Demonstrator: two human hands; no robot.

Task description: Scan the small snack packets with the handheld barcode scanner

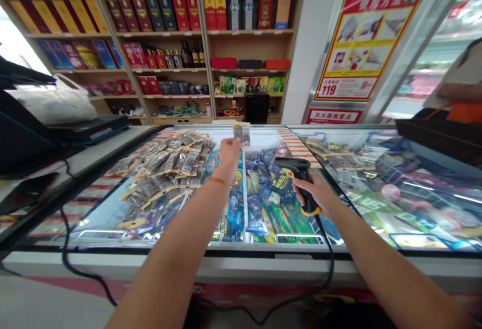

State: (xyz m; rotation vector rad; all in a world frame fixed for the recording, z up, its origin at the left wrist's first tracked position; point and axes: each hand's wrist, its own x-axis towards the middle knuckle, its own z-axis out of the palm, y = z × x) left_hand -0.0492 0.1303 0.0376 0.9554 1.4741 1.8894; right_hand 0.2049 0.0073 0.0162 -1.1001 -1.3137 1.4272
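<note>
Stretched forward over the glass-topped freezer, my left hand (pixel 230 149) pinches a small snack packet (pixel 242 135) by its left edge and holds it upright. My right hand (pixel 314 193) is wrapped round the grip of a black barcode scanner (pixel 294 164) with yellow trim. The scanner's head points left, toward the packet, with a gap between them. Left of my left hand, a heap of similar brown packets (pixel 181 160) lies on the freezer's glass. Through the glass, blue and green ice-cream wrappers (pixel 280 216) show beneath both hands.
A black cable (pixel 329 263) runs from the scanner along the freezer front. On the left stand a dark checkout device (pixel 22 128) and a white plastic bag (pixel 62 99). Another person (pixel 457 83) stands at the right, near a dark box (pixel 444 138). Stocked shelves (pixel 161 32) line the back wall.
</note>
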